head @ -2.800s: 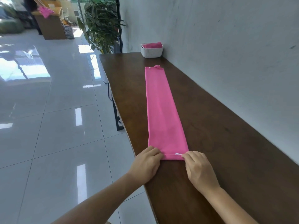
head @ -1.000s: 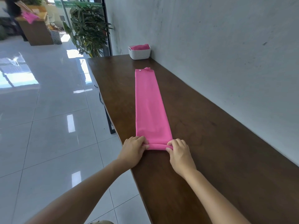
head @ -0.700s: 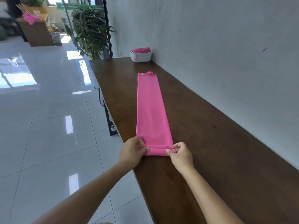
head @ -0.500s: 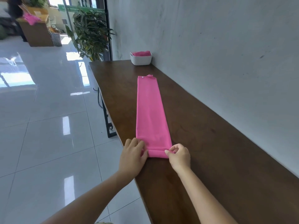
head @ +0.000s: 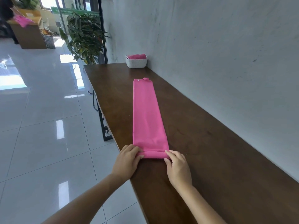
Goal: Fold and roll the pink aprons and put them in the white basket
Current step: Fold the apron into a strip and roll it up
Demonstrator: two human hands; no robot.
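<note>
Pink apron (head: pixel 148 117) lies as a long folded strip down the table (head: pixel 202 151), its near end turned into a small roll. Our left hand (head: pixel 127 160) and right hand (head: pixel 177 167) each pinch one end of it — fingers (head: pixel 134 149) over, thumb behind. We should push both ends forward together, tight and square, or the roll will cone.
</note>
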